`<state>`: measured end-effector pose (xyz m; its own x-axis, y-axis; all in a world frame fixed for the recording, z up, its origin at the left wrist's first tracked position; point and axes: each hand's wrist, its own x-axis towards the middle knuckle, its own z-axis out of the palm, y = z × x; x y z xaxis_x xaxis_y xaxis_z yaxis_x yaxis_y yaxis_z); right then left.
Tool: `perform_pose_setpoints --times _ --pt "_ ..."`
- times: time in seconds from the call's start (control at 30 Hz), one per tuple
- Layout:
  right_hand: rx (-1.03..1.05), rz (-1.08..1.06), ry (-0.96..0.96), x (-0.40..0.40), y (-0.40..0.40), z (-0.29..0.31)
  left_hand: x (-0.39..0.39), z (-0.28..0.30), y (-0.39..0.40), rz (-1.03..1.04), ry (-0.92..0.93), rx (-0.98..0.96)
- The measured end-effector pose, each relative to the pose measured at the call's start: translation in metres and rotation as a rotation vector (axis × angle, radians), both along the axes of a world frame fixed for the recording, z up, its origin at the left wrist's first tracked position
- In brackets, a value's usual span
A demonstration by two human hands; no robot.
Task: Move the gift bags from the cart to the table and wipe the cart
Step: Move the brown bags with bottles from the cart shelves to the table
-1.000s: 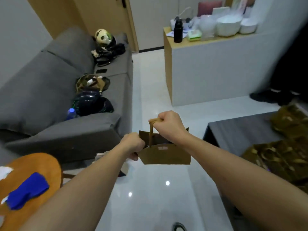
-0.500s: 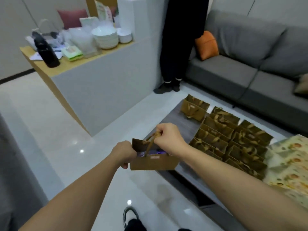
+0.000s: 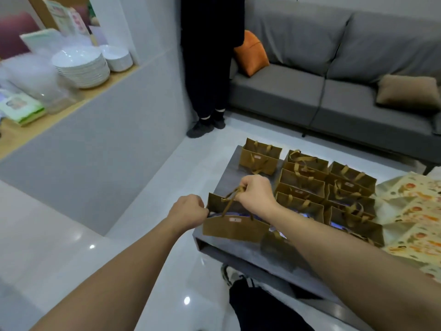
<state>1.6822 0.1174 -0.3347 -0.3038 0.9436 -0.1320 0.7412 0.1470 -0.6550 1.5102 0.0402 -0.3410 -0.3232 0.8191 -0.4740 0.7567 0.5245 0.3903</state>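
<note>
Two hands on one gift bag (image 3: 235,227) — right hand (image 3: 256,192) clenched round its ribbon handles, left hand (image 3: 189,212) gripping bag's left edge. Bag over near-left corner of dark table (image 3: 229,173); contact with top unclear. Other gift bags (image 3: 329,187) stand in rows beside it — grey sofa (image 3: 310,91) behind.

No legible text; small label on held gift bag (image 3: 235,226) unreadable.
</note>
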Motion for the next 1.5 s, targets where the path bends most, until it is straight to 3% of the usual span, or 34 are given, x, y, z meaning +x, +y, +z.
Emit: perform_pose_setpoints --times 0.5,0.83,0.93,1.07,1.2,1.5 --pt "-0.199 0.025 -0.174 0.004 0.214 -0.104 -0.003 -0.067 0.187 -0.038 -0.049 -0.135" --pt "-0.275 -0.033 -0.284 0.022 0.269 -0.154 0.004 -0.100 0.217 -0.003 -0.130 -0.247" --pt "-0.194 -0.036 -0.337 0.020 0.269 -0.161 0.000 -0.106 0.217 0.013 -0.124 -0.258" --pt "-0.016 0.119 -0.466 -0.004 0.254 -0.159 -0.005 -0.108 0.209 0.063 -0.127 -0.262" --pt "-0.043 0.348 -0.460 -0.046 0.217 -0.154 -0.018 -0.106 0.186 0.165 -0.136 -0.256" --pt "-0.097 0.920 -0.367 -0.156 0.100 -0.160 -0.062 -0.086 0.037 0.717 -0.109 -0.202"
